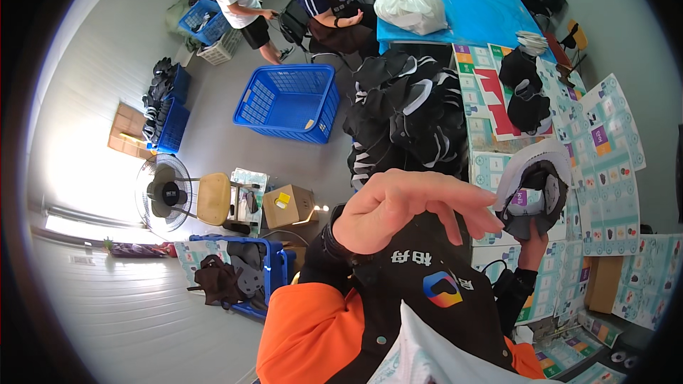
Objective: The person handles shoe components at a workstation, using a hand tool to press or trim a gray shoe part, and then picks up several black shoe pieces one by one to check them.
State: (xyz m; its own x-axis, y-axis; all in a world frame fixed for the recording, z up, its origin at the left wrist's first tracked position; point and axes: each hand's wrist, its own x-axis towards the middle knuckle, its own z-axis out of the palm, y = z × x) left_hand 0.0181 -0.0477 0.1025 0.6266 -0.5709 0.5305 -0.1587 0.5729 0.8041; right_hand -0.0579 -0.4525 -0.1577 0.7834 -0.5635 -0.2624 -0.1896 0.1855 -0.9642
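The right hand (532, 247) grasps a black cap (533, 188) from below, turned inside-up over the desk (612, 171) so its lining shows. The left hand (405, 210) hovers beside it, fingers (477, 203) released, nearly touching the brim.

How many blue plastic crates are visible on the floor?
4: a large empty blue plastic crate mid-floor, one top left beside a standing person, one by dark caps at left, one lower left. Others may be hidden.
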